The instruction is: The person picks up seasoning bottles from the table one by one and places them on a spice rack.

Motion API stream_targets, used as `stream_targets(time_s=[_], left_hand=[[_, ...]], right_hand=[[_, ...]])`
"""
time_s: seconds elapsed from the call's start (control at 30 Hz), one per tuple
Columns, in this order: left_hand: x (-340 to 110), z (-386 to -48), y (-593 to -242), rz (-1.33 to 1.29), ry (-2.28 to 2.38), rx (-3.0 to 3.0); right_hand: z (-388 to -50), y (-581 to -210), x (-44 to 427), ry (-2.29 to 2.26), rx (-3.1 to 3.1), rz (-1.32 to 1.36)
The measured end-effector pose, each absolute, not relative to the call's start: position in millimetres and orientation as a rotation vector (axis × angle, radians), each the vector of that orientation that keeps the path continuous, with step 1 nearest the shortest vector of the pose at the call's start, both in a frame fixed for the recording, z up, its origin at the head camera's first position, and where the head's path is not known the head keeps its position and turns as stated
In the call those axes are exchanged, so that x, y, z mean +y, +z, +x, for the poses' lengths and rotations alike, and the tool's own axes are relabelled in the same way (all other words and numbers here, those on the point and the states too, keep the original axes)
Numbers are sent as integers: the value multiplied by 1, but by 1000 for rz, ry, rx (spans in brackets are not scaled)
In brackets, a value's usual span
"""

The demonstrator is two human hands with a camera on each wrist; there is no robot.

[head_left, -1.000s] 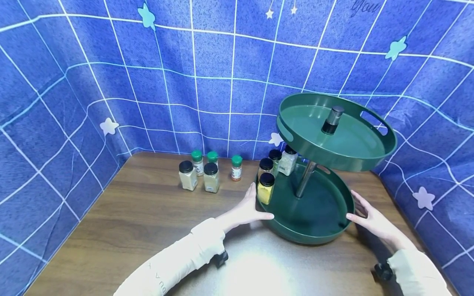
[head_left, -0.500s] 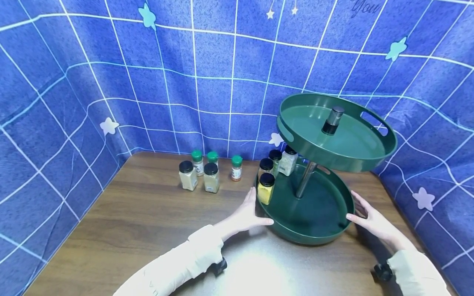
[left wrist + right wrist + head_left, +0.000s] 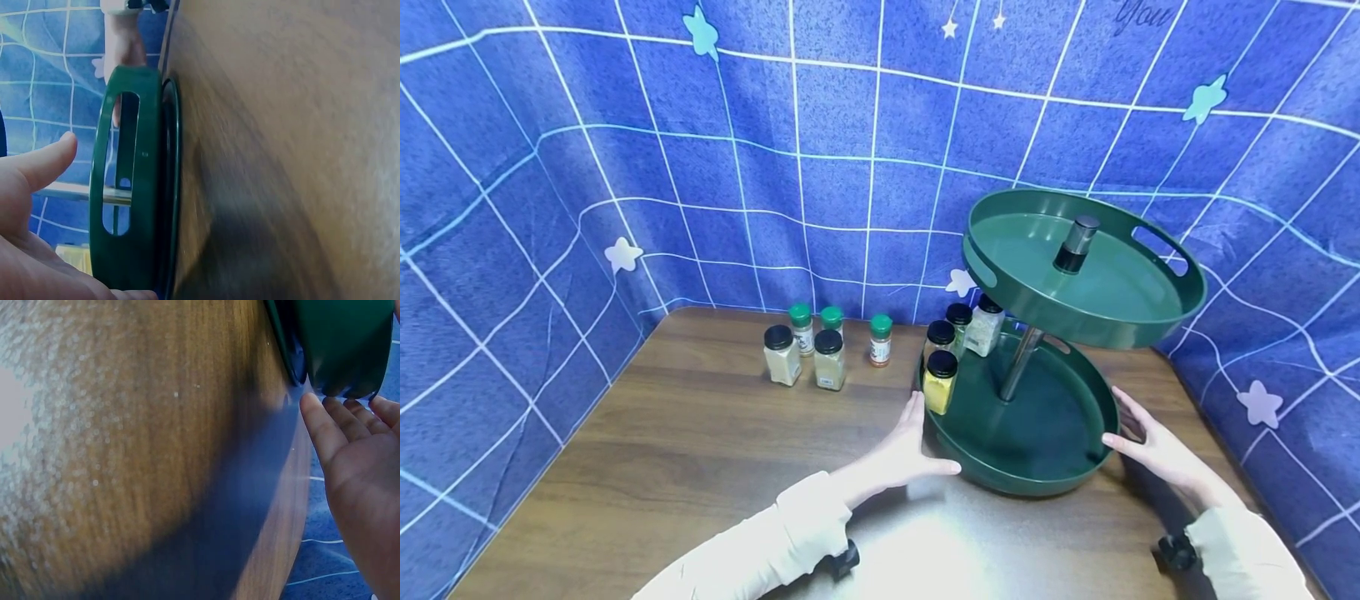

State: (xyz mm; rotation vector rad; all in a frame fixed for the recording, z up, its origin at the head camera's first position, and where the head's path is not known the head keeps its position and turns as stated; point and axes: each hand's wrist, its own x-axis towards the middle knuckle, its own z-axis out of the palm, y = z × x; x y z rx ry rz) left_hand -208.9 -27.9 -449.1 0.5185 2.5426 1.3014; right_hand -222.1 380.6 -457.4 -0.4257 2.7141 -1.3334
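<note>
Left hand (image 3: 897, 456) and right hand (image 3: 1165, 454) spread wide at lower tray (image 3: 1052, 433), its rear partly hidden behind upper tray (image 3: 1120, 279)

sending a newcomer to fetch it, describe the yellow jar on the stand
Find the two-tier green stand on the wooden table, then its lower tray. Of the black-capped jars along its left side, the yellow jar is nearest the left hand, and the only one with yellow contents.

Two-tier stand (image 3: 1060, 329) | dark green, glossy, both tiers round and rimmed | upright on the desk (image 3: 700, 450), at 4 o'clock from the head view's centre | upper tray (image 3: 1120, 287): handle slots (image 3: 1159, 250) at 9 and 2 o'clock | silvery pole (image 3: 1021, 367) rising from lower tray (image 3: 1052, 433)
</note>
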Motion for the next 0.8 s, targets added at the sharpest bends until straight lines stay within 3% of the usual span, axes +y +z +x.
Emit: stream_targets(time_s=[0.8], left_hand=[[-24,-211,-449,500,1337,2548]], right_hand=[[-222,-456,380,-1354,2684,-394]])
